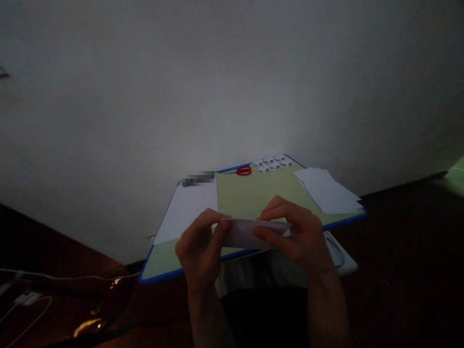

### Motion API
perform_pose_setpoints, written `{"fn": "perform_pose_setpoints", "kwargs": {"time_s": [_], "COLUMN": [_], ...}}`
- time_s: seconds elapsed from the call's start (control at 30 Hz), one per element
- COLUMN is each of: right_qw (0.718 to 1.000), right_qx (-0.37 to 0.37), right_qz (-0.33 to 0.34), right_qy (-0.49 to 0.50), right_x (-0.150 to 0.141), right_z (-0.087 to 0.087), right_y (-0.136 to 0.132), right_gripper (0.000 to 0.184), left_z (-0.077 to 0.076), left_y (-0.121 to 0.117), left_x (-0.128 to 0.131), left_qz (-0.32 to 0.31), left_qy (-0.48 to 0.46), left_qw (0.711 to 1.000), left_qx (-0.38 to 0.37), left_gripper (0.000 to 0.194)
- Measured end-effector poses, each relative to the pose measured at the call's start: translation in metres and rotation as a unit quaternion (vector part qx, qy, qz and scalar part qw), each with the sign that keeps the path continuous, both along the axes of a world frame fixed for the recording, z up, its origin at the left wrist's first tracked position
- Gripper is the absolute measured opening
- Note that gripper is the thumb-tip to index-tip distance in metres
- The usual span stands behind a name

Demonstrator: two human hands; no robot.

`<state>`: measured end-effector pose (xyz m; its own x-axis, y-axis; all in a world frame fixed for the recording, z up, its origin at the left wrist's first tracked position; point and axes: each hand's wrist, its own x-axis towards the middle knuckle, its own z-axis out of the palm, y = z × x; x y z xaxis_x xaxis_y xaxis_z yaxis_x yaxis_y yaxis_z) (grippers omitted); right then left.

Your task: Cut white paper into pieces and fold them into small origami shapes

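Observation:
A folded piece of white paper (242, 234) is held up above the near edge of a small table. My left hand (203, 244) pinches its left end between thumb and fingers. At the right end, my right hand (293, 232) grips the paper with the thumb on the near side and fingers behind. Both hands are closed on it, and the paper's far side is hidden from me.
The green tabletop (242, 193) has a blue rim. On it lie a white sheet (194, 208), red-handled scissors (243, 170), several small folded paper shapes (273, 163) and a stack of white paper (328, 191). A wall stands behind; a power strip (28, 297) lies lower left.

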<state>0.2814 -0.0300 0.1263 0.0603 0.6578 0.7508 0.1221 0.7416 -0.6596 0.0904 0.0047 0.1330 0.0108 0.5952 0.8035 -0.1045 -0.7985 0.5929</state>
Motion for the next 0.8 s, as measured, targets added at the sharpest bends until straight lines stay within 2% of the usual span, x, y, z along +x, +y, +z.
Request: {"fn": "perform_pose_setpoints", "kwargs": {"time_s": [0.13,0.47,0.7,0.8], "right_qw": [1.000,0.997,0.999,0.997], "right_qx": [0.008,0.051,0.005,-0.008], "right_qz": [-0.012,-0.023,-0.030,-0.051], "right_qy": [0.015,0.054,0.044,0.061], "right_x": [0.000,0.006,0.002,0.000], "right_z": [0.001,0.001,0.004,0.001], "right_y": [-0.001,-0.001,-0.007,-0.002], "right_gripper": [0.012,0.017,0.021,0.016], "left_z": [-0.001,-0.001,-0.004,-0.005], "left_y": [0.000,0.001,0.001,0.000], "left_x": [-0.001,0.005,0.005,0.009], "left_qz": [-0.022,0.020,0.039,0.097], "left_qy": [-0.012,-0.062,-0.091,-0.109], "left_qw": [1.000,0.997,0.995,0.989], "left_qx": [-0.003,0.032,0.026,-0.015], "left_gripper": [0.020,0.015,0.010,0.006]}}
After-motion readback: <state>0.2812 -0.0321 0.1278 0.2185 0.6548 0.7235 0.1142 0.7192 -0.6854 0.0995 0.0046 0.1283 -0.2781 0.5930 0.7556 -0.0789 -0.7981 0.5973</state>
